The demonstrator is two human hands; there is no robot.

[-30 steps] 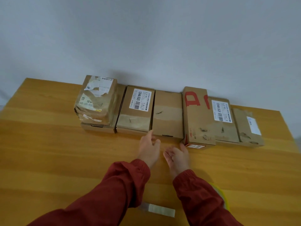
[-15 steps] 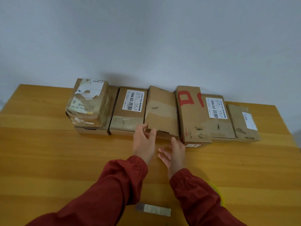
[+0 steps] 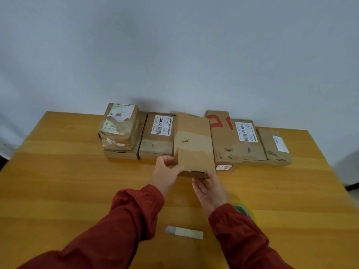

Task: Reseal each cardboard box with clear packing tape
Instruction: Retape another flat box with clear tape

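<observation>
A plain brown cardboard box (image 3: 194,144) with a band of old tape across its top is pulled out of the row of boxes, its near end raised off the table. My left hand (image 3: 167,171) grips its near left corner, thumb on top. My right hand (image 3: 208,189) touches the box's near right corner from below, fingers fairly straight. A green and yellow tape roll (image 3: 244,210) lies just right of my right sleeve, mostly hidden. A small pale stick-shaped object (image 3: 184,232) lies on the table between my forearms.
Several other cardboard boxes stand in a row along the wooden table's (image 3: 58,191) far edge: a stacked, torn-label pair (image 3: 120,131) at left, a labelled box (image 3: 158,133), a red-marked box (image 3: 223,140), and two more at right (image 3: 275,146). A grey wall stands behind.
My hands reached the middle box, took hold of it and drew it toward me out of the row, lifting its near end. The view shifted slightly.
</observation>
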